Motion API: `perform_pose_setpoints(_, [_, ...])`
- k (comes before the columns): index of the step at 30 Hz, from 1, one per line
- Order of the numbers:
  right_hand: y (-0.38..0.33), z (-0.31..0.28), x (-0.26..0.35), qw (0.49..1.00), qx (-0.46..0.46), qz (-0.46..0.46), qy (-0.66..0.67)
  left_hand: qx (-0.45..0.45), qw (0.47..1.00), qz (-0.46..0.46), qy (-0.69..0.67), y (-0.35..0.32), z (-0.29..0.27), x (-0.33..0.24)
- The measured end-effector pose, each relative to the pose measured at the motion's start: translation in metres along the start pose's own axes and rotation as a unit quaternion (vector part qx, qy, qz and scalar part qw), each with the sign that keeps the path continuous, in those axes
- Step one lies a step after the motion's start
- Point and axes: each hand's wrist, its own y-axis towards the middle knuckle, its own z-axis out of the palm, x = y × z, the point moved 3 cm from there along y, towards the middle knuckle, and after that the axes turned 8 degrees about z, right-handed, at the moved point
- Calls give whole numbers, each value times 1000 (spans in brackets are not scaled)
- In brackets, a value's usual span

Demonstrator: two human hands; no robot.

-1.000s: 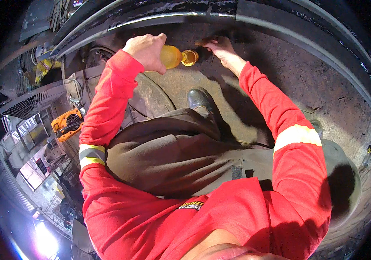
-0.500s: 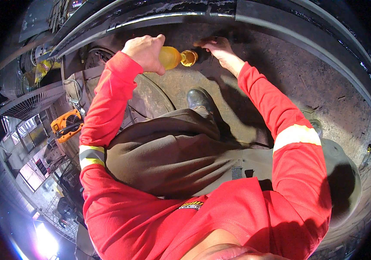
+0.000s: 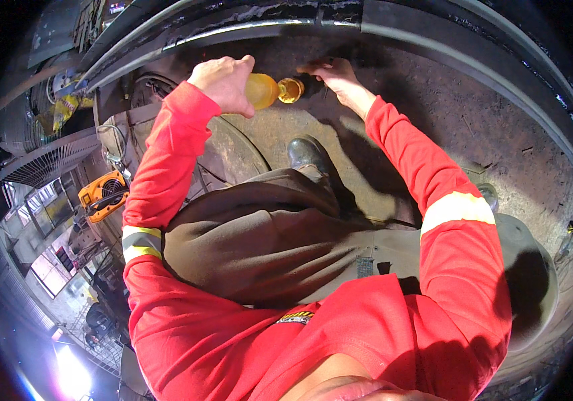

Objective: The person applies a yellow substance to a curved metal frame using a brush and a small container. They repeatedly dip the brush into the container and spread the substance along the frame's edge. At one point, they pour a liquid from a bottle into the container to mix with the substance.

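My left hand (image 3: 223, 83) grips a yellow-orange handle (image 3: 263, 91), like that of a screwdriver or small tool, held out level at the top of the view. Its round amber end (image 3: 291, 89) points toward my right hand (image 3: 335, 75), which rests on the dark rusty metal wall just beside it, fingers curled in shadow. Whether the right hand pinches something small is hidden. Both arms wear red sleeves with a reflective band (image 3: 457, 207). My brown trousers (image 3: 266, 234) and black boot (image 3: 306, 154) lie below the hands.
A curved steel rim (image 3: 474, 60) arcs over a rusty, gritty surface (image 3: 474, 134). A round metal plate (image 3: 233, 150) lies under my left arm. An orange box-like machine (image 3: 102, 194) and grating (image 3: 46, 160) sit far left, with a bright light (image 3: 72, 371) low left.
My left hand with the yellow handle has shifted very slightly; the right hand stays at the same spot on the wall. Nothing else moved.
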Motion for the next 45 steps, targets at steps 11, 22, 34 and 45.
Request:
perform_pose_setpoints(11, [-8, 2, 7, 1000, 4, 5, -5, 4, 1000, -2, -3, 0, 0, 1])
perform_pose_setpoints(22, [-13, 5, 11, 1000, -3, 6, 9, -19, 1000, 23, 4, 0, 5, 4])
perform_pose_setpoints(34, [-6, 3, 2, 999, 16, -4, 39, -6, 1000, 6, 1, 1, 3, 2])
perform_pose_setpoints(45, [-6, 5, 5, 999, 13, -5, 42, -15, 1000, 13, -4, 1, 1, 3])
